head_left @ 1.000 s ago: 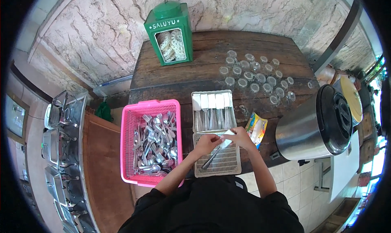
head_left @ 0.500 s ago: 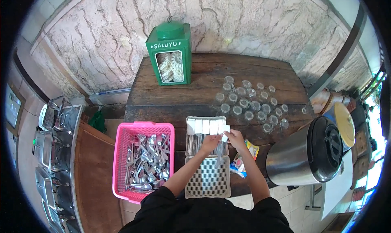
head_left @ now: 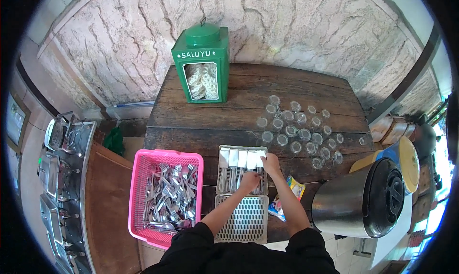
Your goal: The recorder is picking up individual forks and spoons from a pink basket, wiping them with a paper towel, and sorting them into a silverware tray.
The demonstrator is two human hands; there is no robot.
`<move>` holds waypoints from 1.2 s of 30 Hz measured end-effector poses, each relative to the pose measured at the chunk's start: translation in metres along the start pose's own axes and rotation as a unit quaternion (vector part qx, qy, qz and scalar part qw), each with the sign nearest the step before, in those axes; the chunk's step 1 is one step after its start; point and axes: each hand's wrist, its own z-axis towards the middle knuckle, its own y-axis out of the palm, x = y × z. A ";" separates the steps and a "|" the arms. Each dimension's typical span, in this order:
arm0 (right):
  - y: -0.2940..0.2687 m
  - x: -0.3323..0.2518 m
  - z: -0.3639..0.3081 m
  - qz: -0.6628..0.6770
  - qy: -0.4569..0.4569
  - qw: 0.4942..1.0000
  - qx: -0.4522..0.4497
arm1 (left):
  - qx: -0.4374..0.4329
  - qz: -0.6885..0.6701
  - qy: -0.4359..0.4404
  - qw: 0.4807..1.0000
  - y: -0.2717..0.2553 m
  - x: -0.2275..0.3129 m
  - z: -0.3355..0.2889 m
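An off-white slotted plastic cutlery case [head_left: 218,180] lies open before me, its lid [head_left: 240,221] folded toward my body. Inside, several cutlery sets [head_left: 234,158] lie side by side, their far ends wrapped in white paper napkins and their bare metal ends toward me. At the right side of the case, my left hand [head_left: 250,182] is closed over the metal end of a set. My right hand [head_left: 271,164] has its fingers at the napkin end of the rightmost set, by the far right corner. Fingertips of both hands are partly hidden.
Left of the case stands a pink basket [head_left: 131,197] of loose forks and spoons. Upturned glasses [head_left: 291,131] fill the table's right side. A colourful packet [head_left: 295,189] lies beside my right forearm, near a large steel drum-shaped container [head_left: 339,202]. A green tin [head_left: 201,58] stands at the back.
Both hands have lowered the napkin-wrapped cutlery set from above the case into its right side. My left hand moved nearer to me, onto the metal end. The view has shifted slightly.
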 end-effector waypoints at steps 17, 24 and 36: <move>-0.008 -0.003 -0.023 0.043 -0.025 0.996 0.071 | 0.053 -0.117 -0.046 0.991 0.001 -0.003 -0.007; -0.046 0.000 -0.052 0.143 0.009 0.990 0.011 | 0.037 -0.165 0.067 0.983 -0.013 -0.003 -0.021; -0.114 0.022 -0.220 -0.040 0.080 0.996 0.019 | -0.184 -0.168 0.104 0.963 0.012 0.057 -0.080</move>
